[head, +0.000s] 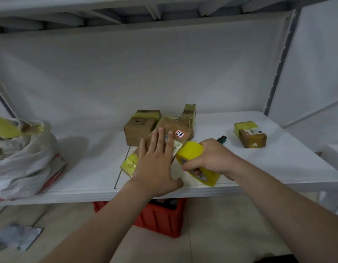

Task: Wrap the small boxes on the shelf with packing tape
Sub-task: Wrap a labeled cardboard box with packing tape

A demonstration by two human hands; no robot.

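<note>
Under left hand [154,160], box [172,123]; tape [191,151] beside

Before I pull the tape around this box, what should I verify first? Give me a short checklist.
1. Left hand flat on the box, steadying it: ok.
2. Right hand grips the yellow tape roll: ok.
3. Tape's free end stuck to the box: cannot tell, the hands hide it.
4. Box clear of the cartons behind: not ok, it lies against them.
5. Yellow band present on the box's near end: ok.
</note>
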